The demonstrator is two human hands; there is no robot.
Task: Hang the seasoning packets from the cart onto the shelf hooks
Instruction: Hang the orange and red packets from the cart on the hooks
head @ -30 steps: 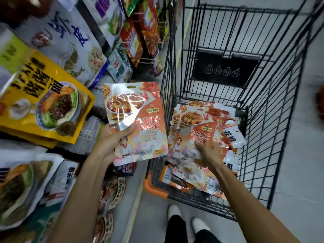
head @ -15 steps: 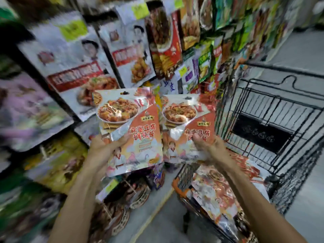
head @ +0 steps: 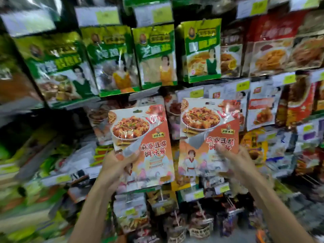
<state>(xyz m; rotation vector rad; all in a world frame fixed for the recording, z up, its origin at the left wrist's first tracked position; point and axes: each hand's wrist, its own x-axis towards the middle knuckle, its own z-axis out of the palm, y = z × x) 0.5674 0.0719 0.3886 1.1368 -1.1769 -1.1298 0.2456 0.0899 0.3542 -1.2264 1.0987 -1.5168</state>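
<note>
Two identical seasoning packets are shown, one held in each hand, both upright and raised side by side in front of the shelf wall [head: 73, 120]. They do not overlap, and a narrow gap is left between them.

The left packet [head: 145, 137] is pinched at its lower left corner by the left hand [head: 117, 165]. The thumb is laid across the printed front and the fingers are curled behind.

The right packet [head: 206, 130] is held at its lower right part by the right hand [head: 240, 163]. One fingertip is pressed on the front just below the printed characters. The other fingers are smeared by motion, so their lie cannot be told.

On each packet a bowl of red-sauced tofu is printed above an orange field and a cartoon figure. A small hanging hole is seen at the top edge of each.

Directly above the held pair, four green packets [head: 156, 57] are hung in one row. To their right, red packets [head: 273, 48] are hung, too blurred to be counted.

Yellow-green price labels [head: 107, 16] are fixed above the rows; at least eight can be made out.

The whole background is filled by the display, on which packets are hung in several tiers. More pouches [head: 199, 223] are hung on wire hooks in the lowest tier. The edges of the view are heavily blurred.
</note>
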